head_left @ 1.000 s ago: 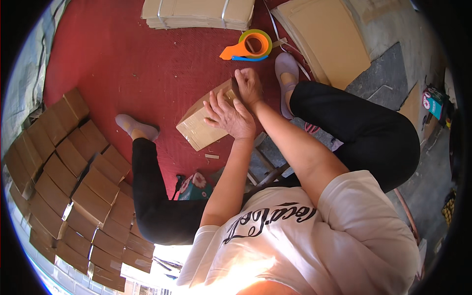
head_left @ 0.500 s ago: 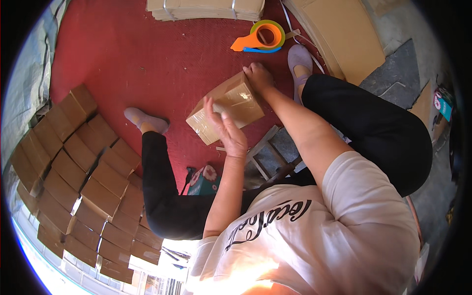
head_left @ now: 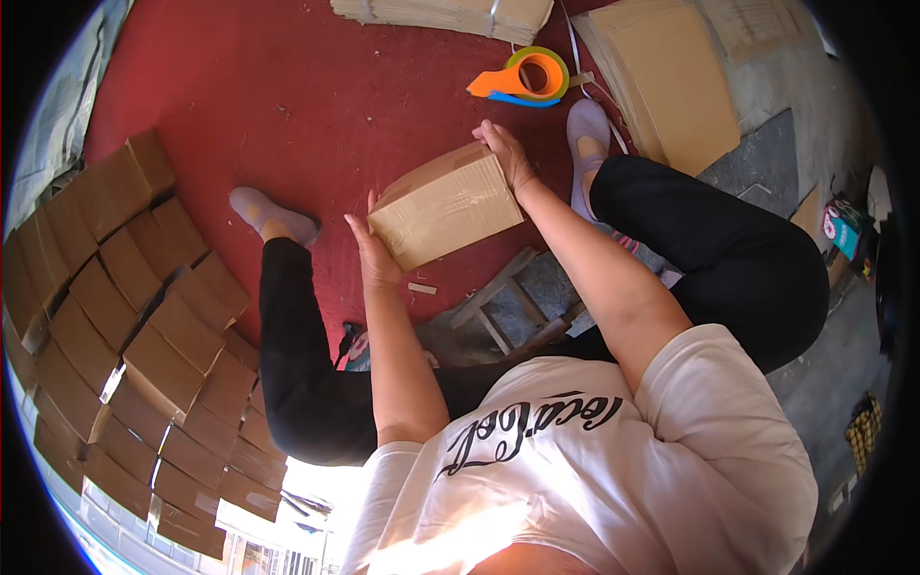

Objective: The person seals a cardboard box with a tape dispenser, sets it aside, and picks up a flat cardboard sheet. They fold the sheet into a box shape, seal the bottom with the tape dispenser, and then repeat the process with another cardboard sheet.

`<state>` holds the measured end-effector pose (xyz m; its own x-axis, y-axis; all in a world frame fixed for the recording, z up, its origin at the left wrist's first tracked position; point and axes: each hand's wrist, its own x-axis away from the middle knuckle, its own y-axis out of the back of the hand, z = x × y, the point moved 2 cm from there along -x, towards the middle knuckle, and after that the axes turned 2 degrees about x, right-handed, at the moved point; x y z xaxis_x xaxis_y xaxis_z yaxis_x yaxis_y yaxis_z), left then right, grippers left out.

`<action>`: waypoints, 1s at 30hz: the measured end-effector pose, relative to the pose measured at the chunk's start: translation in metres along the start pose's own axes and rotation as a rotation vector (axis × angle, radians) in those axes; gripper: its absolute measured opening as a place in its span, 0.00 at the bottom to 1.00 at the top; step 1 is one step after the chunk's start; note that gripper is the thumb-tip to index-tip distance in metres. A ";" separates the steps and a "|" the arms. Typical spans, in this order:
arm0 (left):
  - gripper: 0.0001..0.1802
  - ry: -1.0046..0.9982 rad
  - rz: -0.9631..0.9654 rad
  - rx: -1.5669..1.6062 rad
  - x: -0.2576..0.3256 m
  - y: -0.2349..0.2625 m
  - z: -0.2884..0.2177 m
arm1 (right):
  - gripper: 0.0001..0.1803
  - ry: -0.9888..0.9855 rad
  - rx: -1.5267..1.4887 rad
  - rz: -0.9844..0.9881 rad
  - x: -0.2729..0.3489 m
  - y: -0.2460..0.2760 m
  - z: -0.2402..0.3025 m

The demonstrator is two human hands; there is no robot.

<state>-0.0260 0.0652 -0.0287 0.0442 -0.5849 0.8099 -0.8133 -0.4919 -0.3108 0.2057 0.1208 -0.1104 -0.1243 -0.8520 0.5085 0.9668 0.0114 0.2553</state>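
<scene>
Beyond the carton [head_left: 448, 213], the red floor [head_left: 259, 96] leaves passage. A tape dispenser [head_left: 511, 80] obstructs ahead of the right hand [head_left: 508, 160]; stacked boxes [head_left: 91, 311], far left.

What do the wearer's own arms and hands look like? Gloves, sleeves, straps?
Left hand and right hand: bare, no gloves. Forearms uncovered; no watch, bracelet, strap or cable visible. Rings: can't tell, too small and partly hidden. Short, loose white sleeves, part of a white shirt with dark script lettering across the chest.
</scene>
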 end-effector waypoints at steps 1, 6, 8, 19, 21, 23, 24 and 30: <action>0.49 -0.004 0.012 -0.014 -0.004 0.004 0.000 | 0.38 -0.033 -0.027 -0.007 -0.002 -0.003 -0.002; 0.50 0.034 0.062 -0.037 -0.027 0.029 0.006 | 0.35 -0.088 -0.094 -0.019 -0.006 -0.016 -0.014; 0.49 0.120 0.090 0.083 -0.049 0.035 0.020 | 0.35 -0.096 -0.097 -0.016 -0.012 -0.014 -0.028; 0.43 0.134 -0.234 -0.157 -0.072 0.074 0.048 | 0.35 -0.268 0.177 -0.022 -0.044 0.007 -0.059; 0.42 0.173 -0.266 -0.204 -0.054 0.063 0.032 | 0.34 -0.635 -0.237 0.281 -0.037 -0.002 -0.051; 0.40 0.259 -0.122 0.064 -0.011 0.029 0.003 | 0.30 -0.749 -0.574 0.509 -0.007 -0.017 -0.001; 0.40 0.212 -0.135 0.078 -0.006 0.031 -0.006 | 0.29 -0.705 -0.552 0.508 -0.002 -0.020 0.022; 0.44 0.026 0.177 -0.015 0.035 0.033 -0.064 | 0.27 -0.499 -0.575 0.563 0.038 -0.020 0.122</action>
<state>-0.0880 0.0697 0.0211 -0.1151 -0.6442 0.7562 -0.8156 -0.3732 -0.4421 0.1544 0.1515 0.0041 0.4418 -0.4757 0.7606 0.8589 -0.0204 -0.5117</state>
